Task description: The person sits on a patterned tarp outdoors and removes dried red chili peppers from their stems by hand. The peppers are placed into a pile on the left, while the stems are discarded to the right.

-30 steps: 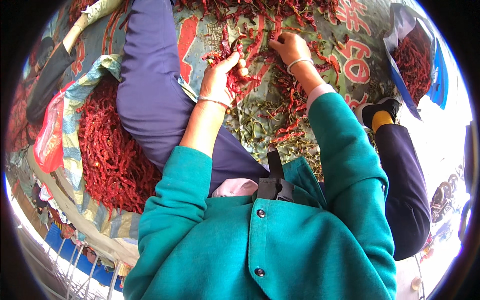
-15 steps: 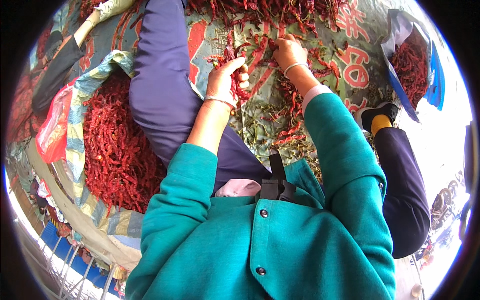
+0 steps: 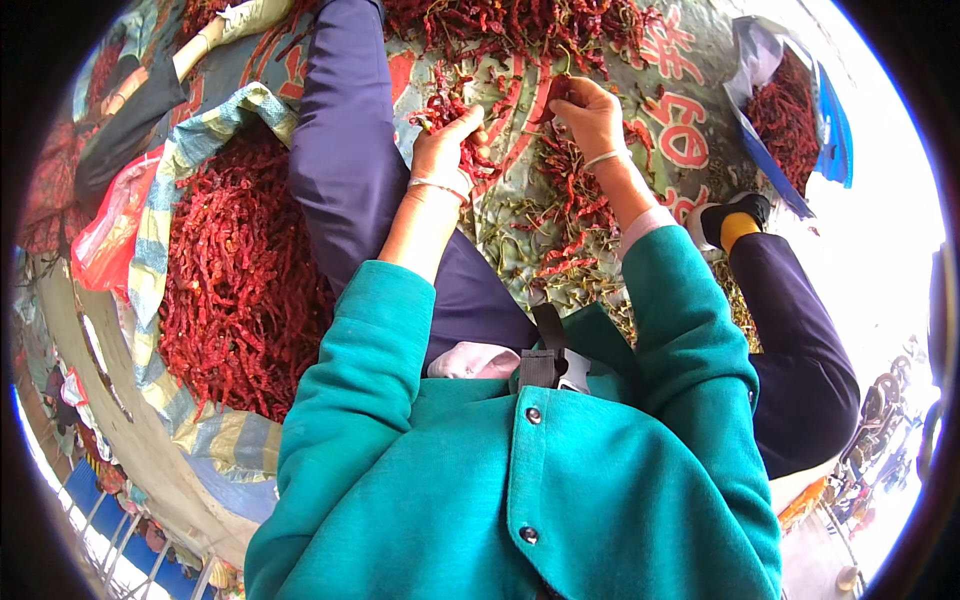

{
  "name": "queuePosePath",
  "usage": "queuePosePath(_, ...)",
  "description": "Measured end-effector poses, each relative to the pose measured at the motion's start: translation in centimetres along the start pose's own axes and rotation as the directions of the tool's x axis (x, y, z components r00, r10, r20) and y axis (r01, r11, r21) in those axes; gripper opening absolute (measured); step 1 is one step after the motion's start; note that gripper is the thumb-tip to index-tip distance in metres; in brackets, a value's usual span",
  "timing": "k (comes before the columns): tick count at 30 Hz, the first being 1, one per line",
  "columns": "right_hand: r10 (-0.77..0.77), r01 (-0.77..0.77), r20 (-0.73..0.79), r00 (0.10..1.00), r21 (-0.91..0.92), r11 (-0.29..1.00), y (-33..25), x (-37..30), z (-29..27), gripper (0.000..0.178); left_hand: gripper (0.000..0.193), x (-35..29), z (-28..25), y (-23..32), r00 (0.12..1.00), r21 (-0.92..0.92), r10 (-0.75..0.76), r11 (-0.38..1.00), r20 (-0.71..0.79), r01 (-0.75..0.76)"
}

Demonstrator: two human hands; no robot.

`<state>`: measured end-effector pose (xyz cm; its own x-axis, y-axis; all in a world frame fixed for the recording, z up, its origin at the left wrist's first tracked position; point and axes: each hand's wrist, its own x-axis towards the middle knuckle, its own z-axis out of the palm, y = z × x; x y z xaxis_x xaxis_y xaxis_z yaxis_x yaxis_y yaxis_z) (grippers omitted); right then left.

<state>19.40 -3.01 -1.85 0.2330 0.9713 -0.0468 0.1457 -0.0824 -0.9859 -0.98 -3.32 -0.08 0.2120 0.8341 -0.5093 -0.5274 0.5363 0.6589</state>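
My left hand (image 3: 443, 160) is closed around a bunch of dried red chilies (image 3: 474, 158), with some poking out above the thumb and below the fingers. To its right, my right hand (image 3: 592, 118) pinches a single dark red chili (image 3: 553, 97) whose thin stem points up. Both hands are above the printed ground sheet (image 3: 512, 190). Below my right hand lie loose red chilies (image 3: 570, 210) mixed with pale green stems (image 3: 520, 240). A large heap of dried chilies (image 3: 510, 25) lies just beyond both hands.
A checked woven sack (image 3: 150, 260) full of red chilies (image 3: 240, 290) stands at my left, beside my leg (image 3: 345, 140). At the far right is a blue-and-white bag (image 3: 832, 135) of chilies. Another person's gloved hand (image 3: 245, 18) is at the upper left.
My right hand has lifted slightly from the loose chilies, now with one dark chili in its fingers. My left hand keeps its bunch. The view has shifted a little.
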Motion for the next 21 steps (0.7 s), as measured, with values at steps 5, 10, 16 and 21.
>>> queuePosePath(5, -0.007, 0.006, -0.008, 1.0, -0.128, 0.992, -2.7, -2.1, -1.8, 0.04, 0.01, -3.2, 2.6, 0.1, 0.999, -0.043, -0.001, 0.999, 0.036, 0.003)
queuePosePath(10, -0.048, 0.09, 0.127, 0.991, -0.346, 0.934, -6.0, -7.1, 0.8, 0.056, 0.016, -4.6, 3.5, -1.7, 0.991, -0.039, 0.133, 0.99, 0.031, -0.132)
queuePosePath(16, 0.095, 0.11, 0.454, 0.886, -0.405, 0.908, -11.1, -6.2, 0.8, 0.033, 0.02, -5.5, 3.1, -0.3, 0.966, 0.009, 0.26, 0.966, 0.002, -0.26)
queuePosePath(21, 0.231, -0.213, 0.271, 0.934, -0.095, 0.973, -13.0, -4.7, 1.3, 0.025, 0.021, -7.0, 4.2, 2.0, 0.92, 0.094, 0.36, 0.922, 0.152, -0.376)
